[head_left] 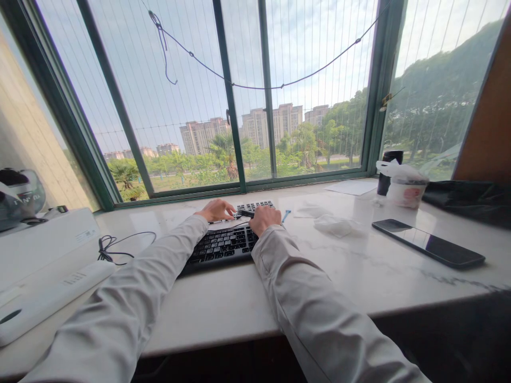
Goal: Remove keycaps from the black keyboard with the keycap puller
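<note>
A black keyboard (223, 246) lies on a white marble sill, reaching toward the window. My left hand (216, 209) rests on its far left part, fingers curled down on something pale and flat that I cannot name. My right hand (264, 217) is closed in a fist round a thin dark tool (244, 213) whose tip points left toward my left hand. Both arms wear pale long sleeves. A small blue item (286, 215) lies just right of my right hand.
A dark phone (429, 243) lies to the right. Crumpled clear wrap (334, 224), paper (351, 186), a black cup (388, 166) and a lidded white container (405, 190) stand further back. White boxes (43, 250), a black cable (115, 246) and a helmet (18, 196) are at left. Barred windows close the far edge.
</note>
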The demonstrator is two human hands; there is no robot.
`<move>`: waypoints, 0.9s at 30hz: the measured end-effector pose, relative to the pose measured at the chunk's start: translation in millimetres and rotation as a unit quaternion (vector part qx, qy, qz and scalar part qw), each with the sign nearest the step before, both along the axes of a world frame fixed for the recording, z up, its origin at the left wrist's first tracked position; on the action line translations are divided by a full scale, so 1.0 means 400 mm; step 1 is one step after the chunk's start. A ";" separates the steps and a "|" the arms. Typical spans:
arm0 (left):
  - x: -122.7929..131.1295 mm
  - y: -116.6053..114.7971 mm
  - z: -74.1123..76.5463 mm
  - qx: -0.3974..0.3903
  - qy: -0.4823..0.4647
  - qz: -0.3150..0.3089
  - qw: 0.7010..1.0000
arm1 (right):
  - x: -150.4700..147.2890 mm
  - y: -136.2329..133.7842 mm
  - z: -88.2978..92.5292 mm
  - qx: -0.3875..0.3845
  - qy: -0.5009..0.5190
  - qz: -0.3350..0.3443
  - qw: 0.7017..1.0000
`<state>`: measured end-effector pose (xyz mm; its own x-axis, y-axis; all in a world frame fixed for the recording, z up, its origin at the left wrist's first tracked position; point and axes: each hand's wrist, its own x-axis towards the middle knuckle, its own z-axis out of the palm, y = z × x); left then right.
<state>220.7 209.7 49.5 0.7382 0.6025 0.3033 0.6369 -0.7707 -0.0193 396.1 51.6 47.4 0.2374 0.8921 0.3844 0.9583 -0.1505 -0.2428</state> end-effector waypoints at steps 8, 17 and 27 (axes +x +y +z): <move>-0.001 0.000 0.001 -0.021 -0.004 0.005 1.000 | 0.000 0.003 -0.001 -0.002 -0.002 0.001 1.000; 0.004 -0.013 0.002 0.025 -0.009 0.056 0.998 | 0.001 0.002 -0.001 -0.007 -0.004 0.004 1.000; 0.016 -0.005 -0.007 0.017 0.015 0.072 0.997 | -0.003 -0.002 0.002 -0.022 -0.002 -0.004 1.000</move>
<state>227.1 207.6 46.6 0.6537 0.6927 0.3048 0.7399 -0.6696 -0.0652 394.8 50.8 48.0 0.2436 0.9059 0.3464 0.9580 -0.1691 -0.2314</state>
